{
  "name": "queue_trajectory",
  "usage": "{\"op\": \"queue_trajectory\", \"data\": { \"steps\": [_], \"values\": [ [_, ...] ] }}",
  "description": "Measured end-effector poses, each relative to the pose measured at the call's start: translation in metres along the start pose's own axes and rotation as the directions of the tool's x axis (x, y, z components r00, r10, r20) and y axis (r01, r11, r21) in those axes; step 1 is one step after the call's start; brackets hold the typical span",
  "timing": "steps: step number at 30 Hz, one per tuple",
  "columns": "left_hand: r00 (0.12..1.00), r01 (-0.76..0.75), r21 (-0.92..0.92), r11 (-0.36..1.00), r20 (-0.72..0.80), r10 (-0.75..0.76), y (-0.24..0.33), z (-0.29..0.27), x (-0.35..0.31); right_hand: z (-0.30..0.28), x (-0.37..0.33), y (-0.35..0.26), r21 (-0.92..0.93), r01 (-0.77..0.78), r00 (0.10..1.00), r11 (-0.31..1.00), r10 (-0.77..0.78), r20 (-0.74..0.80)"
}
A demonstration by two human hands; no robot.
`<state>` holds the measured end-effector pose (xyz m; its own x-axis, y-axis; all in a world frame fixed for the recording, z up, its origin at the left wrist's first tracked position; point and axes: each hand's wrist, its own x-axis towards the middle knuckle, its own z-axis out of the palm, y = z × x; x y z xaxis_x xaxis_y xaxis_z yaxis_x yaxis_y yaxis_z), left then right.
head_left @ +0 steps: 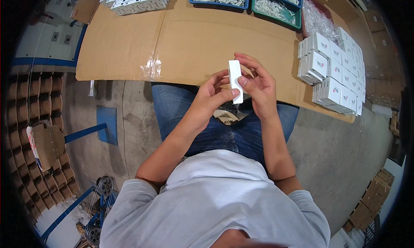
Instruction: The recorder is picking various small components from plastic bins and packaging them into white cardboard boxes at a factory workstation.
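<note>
A small white box (234, 77) is held up on its narrow side over the table's near edge, between my two hands. My left hand (214, 92) grips its left side, the thumb pressed against the lower part. From the right, my right hand (260, 85) holds it too, thumb on its face and fingers behind and above. Some fingertips are hidden behind the box. Whether its end flaps are closed I cannot tell.
The table (189, 41) is covered in cardboard. Stacked white boxes (334, 71) stand at the right, more boxes (140, 0) at the far left. Small white parts fill a blue tray (220, 6) and a green tray (280, 23); clear plastic bags (318, 18) lie beside them.
</note>
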<state>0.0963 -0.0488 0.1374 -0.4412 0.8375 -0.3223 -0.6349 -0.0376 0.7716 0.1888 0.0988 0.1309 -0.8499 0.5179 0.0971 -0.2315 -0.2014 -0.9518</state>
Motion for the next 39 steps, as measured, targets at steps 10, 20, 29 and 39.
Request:
{"op": "queue_trajectory", "data": {
  "steps": [10,20,29,39],
  "values": [
    [1.0,-0.007,0.038,0.999,0.004,0.007,0.001,-0.001,0.001,-0.003,-0.001,0.001,-0.007,0.006,1.0,1.0,-0.006,0.013],
    [0.997,-0.05,0.049,0.998,0.063,0.046,0.007,0.0,0.001,-0.002,-0.002,-0.004,0.007,0.024,0.999,1.0,-0.024,0.041],
    [0.993,-0.103,0.169,0.98,0.068,0.092,0.002,0.0,0.004,-0.006,-0.002,-0.006,0.039,0.062,0.997,0.997,-0.064,0.051],
    [0.983,-0.177,0.227,0.958,0.098,0.158,-0.001,-0.001,0.006,-0.003,-0.002,-0.006,0.093,0.008,0.999,0.996,-0.013,0.048]
  ]
}}
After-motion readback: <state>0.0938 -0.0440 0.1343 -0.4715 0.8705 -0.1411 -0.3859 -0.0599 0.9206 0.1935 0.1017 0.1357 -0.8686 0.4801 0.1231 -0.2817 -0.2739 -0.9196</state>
